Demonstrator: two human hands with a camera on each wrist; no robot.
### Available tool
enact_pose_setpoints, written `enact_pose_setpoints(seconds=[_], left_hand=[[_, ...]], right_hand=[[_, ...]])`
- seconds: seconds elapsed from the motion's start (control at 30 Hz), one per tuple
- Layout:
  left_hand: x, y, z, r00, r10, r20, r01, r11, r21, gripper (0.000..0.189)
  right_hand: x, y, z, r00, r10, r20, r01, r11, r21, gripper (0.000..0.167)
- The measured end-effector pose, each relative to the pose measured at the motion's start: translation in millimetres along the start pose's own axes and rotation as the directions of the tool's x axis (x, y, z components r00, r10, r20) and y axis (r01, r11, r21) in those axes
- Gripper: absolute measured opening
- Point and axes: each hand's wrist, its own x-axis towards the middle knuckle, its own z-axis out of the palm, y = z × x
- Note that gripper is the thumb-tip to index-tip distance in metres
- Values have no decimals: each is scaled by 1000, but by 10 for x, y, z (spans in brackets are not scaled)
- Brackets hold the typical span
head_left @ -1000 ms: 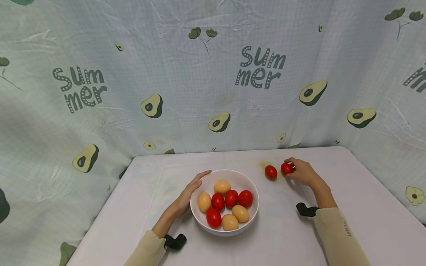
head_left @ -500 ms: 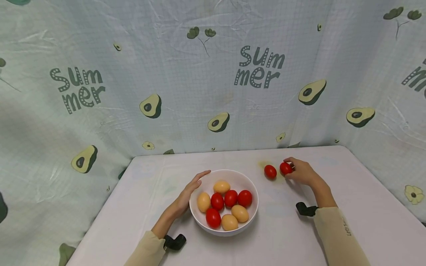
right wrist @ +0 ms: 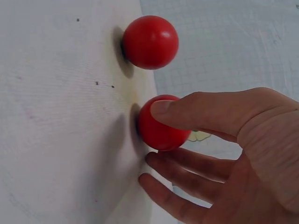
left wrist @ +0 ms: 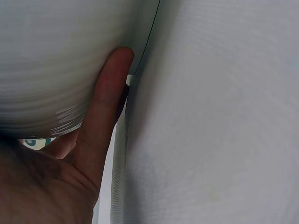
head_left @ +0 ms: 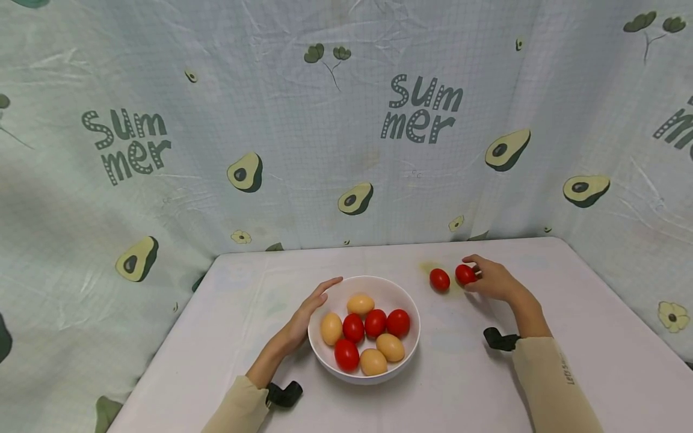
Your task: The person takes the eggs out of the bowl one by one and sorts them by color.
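My left hand (head_left: 302, 319) lies along the left side of a white bowl (head_left: 319, 356), its fingers fairly straight against the wall and rim. In the left wrist view a finger (left wrist: 100, 112) touches the bowl's outer wall (left wrist: 42, 70). Red eggs (head_left: 346, 355) and tan eggs (head_left: 373, 362) lie in the bowl. My right hand (head_left: 495, 281) is spread loosely around one red egg (head_left: 464, 275) on the table. In the right wrist view its thumb (right wrist: 180, 112) overlaps this egg (right wrist: 163, 135), with the other fingers beyond and below. A second red egg (head_left: 440, 280) lies just left of it.
The white-covered table (head_left: 433, 391) reaches back to a hanging cloth (head_left: 303, 150) printed with avocados and lettering. More of this cloth hangs at both sides. A yellowish stain (head_left: 429, 266) marks the table behind the loose eggs. Each wrist wears a black camera mount (head_left: 286, 394).
My right hand has shifted slightly right and its fingers have loosened a little around the red egg, which stays in place. The left hand and the bowl have not moved.
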Motion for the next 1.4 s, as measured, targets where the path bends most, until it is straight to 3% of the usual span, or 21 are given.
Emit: enact_pose_setpoints(seconds=[0.23, 0.6, 0.9, 1.17, 1.33, 1.4], left_hand=[[-1, -5, 0, 1000, -5, 0, 5, 1000, -7, 54], [6, 0, 2, 1000, 2, -7, -2, 1000, 7, 54], [9, -1, 5, 1000, -4, -15, 4, 1000, 15, 54], [-3, 13, 3, 1000, 0, -14, 1, 1000, 19, 54], [-6, 9, 1, 1000, 5, -10, -5, 1000, 25, 54], [-6, 8, 2, 1000, 6, -8, -6, 1000, 25, 54]], right_hand=[[-36, -55, -80, 1000, -15, 12, 15, 1000, -17, 68], [-143, -405, -241, 983, -173, -55, 168, 982, -88, 60], [-305, -881, -213, 938, -342, -56, 341, 939, -40, 53], [-434, -1262, -50, 876, -479, -56, 477, 878, -43, 48], [-479, -1439, 83, 817, -573, -62, 568, 819, -81, 42], [-490, -1492, 133, 803, -595, -42, 590, 803, -89, 41]])
